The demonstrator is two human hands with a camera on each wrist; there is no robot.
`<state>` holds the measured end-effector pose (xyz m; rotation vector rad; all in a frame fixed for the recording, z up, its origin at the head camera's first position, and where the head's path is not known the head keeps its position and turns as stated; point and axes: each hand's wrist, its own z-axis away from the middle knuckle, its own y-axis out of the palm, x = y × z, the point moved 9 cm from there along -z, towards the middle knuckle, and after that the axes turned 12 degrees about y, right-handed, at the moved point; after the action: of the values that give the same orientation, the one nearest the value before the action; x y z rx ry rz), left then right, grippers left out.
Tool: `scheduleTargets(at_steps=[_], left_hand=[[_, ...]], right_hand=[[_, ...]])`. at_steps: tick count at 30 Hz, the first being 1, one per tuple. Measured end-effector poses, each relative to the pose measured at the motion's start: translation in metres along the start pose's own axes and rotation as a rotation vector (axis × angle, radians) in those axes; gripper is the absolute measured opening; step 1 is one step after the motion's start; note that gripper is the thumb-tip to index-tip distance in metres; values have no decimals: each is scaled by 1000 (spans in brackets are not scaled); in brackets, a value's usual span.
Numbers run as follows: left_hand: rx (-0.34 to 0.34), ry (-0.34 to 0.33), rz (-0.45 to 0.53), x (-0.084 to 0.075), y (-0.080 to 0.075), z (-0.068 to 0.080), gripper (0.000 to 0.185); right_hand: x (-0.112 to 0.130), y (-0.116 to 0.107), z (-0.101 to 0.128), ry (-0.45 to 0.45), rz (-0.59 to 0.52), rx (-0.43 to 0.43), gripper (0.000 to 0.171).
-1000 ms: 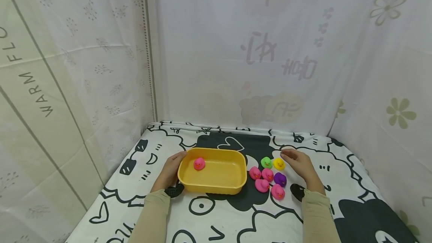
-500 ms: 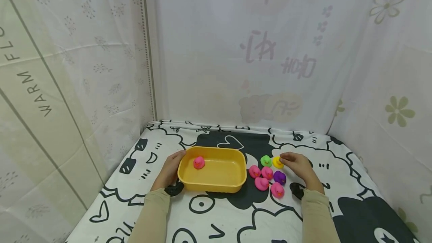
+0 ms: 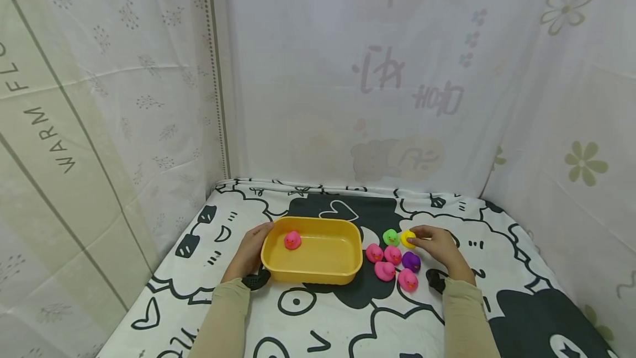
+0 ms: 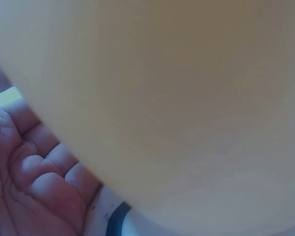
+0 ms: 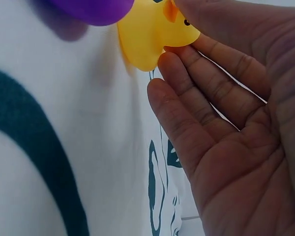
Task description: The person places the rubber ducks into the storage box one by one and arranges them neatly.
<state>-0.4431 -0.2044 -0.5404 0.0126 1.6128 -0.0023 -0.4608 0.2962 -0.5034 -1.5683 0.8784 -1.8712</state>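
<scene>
Your head cam looks fwd and down over the whole tabletop (image 3: 318,314). L wrist cam sits pressed against the tub (image 4: 187,98) wall; R wrist cam is close on the yellow duck (image 5: 152,34), which the head view shares.

Eight little ducks on show: five pink ones, with one pink duck (image 3: 292,240) sitting in the single yellow tub (image 3: 312,269) and four pink ducks (image 3: 385,271) outside it, plus one green duck (image 3: 390,236), one yellow duck (image 3: 406,238) and one purple duck (image 3: 411,261).
</scene>
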Motion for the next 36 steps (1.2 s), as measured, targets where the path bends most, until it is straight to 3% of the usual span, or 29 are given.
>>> scheduleTargets(at_steps=[20, 28, 36], left_hand=[[37, -27, -10, -1, 1, 0, 58], [2, -28, -5, 0, 1, 1, 62], [-6, -25, -5, -3, 1, 4, 54]], right_hand=[[-1, 0, -2, 7, 18, -9, 50], [0, -1, -1, -28, 28, 0, 49], [1, -1, 0, -32, 16, 1, 49]])
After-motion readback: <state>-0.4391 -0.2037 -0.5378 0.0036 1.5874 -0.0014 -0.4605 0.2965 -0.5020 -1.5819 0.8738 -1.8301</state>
